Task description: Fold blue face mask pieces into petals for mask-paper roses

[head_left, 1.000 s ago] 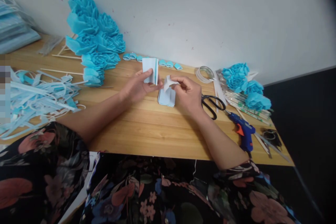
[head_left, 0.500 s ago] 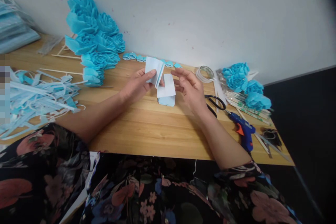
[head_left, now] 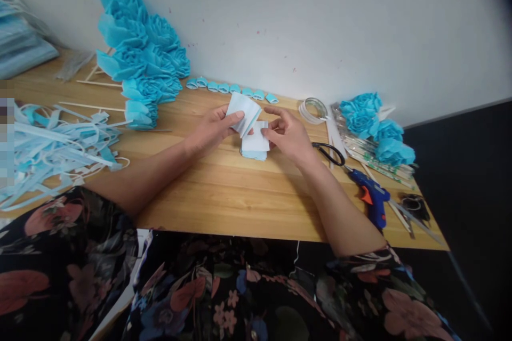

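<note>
My left hand [head_left: 211,129] pinches a small white-and-blue folded sheet [head_left: 244,110], tilted above the wooden table [head_left: 224,197]. My right hand [head_left: 288,133] is beside it, fingers loosely curled and apart, fingertips at the sheet's edge and over a small stack of cut light-blue pieces [head_left: 255,146] lying on the table. Nothing shows inside the right hand.
Blue paper flowers on sticks [head_left: 140,61] lie back left, more flowers [head_left: 378,128] at right. Trimmed strips [head_left: 52,144] pile at left. A row of small blue rolls [head_left: 232,89] lines the wall. Tape roll [head_left: 312,109], scissors [head_left: 330,153] and blue glue gun [head_left: 372,197] sit right.
My right hand let its white piece drop onto the stack and moved up to the sheet. My left hand tilted the folded sheet toward the right.
</note>
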Tool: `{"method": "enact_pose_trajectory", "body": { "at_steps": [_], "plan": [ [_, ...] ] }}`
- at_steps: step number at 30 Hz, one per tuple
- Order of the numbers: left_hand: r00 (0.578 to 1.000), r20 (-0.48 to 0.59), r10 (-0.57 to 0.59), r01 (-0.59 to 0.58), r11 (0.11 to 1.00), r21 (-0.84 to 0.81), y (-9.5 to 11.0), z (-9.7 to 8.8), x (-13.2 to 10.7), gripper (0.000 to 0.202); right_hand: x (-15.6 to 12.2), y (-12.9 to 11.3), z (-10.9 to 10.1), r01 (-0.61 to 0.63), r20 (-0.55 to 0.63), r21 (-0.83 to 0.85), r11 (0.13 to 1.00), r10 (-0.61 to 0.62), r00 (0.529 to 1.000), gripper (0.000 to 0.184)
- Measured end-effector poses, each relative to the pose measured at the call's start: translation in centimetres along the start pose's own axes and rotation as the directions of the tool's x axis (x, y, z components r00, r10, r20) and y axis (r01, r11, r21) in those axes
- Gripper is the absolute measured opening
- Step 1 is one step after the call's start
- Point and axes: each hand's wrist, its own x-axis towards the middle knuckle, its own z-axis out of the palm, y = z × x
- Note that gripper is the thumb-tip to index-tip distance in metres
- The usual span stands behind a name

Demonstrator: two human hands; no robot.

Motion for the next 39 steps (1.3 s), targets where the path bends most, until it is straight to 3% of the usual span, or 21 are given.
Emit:
{"method": "enact_pose_trajectory", "body": {
  "at_steps": [5,11,20,26,29,32,35,39],
  "plan": [
    [1.0,0.003,-0.004,0.004,1.0,-0.011,-0.44,-0.36,0.27,0.034,0.02,0.0,-0.11,-0.032,0.008,-0.075,0.997,0.032,0.999,0.053],
    [0.997,-0.07,-0.042,0.043,0.999,0.012,-0.59,-0.61,0.46,0.03,0.05,0.01,-0.27,-0.08,0.043,-0.146,0.986,0.087,0.995,0.052],
    [0.993,-0.12,0.011,-0.009,1.0,0.018,-0.76,-0.84,0.69,0.032,0.01,0.15,-0.41,-0.046,0.049,-0.215,0.976,0.058,0.997,0.047],
    [0.997,-0.06,0.043,-0.039,0.996,0.075,-0.44,-0.79,0.52,0.04,-0.09,-0.05,-0.38,-0.06,0.068,-0.233,0.971,0.077,0.995,0.047],
    [0.998,0.013,0.056,-0.057,0.981,0.185,-0.36,-0.77,0.37,0.042,-0.14,-0.19,-0.39,-0.063,0.064,-0.251,0.966,0.082,0.995,0.048],
    [0.991,0.085,0.1,-0.126,0.913,0.388,-0.38,-0.74,0.18,0.037,-0.22,-0.32,-0.34,-0.074,0.067,-0.267,0.961,0.095,0.993,0.048],
    [0.972,0.194,0.136,-0.225,0.78,0.584,-0.49,-0.72,0.03,0.033,-0.25,-0.18,-0.35,-0.083,0.071,-0.31,0.947,0.11,0.991,0.048],
    [0.952,0.294,0.083,-0.281,0.612,0.739,-0.37,-0.63,-0.12,0.03,-0.14,0.09,-0.74,-0.015,0.072,-0.48,0.877,0.057,0.996,0.048]
  ]
}}
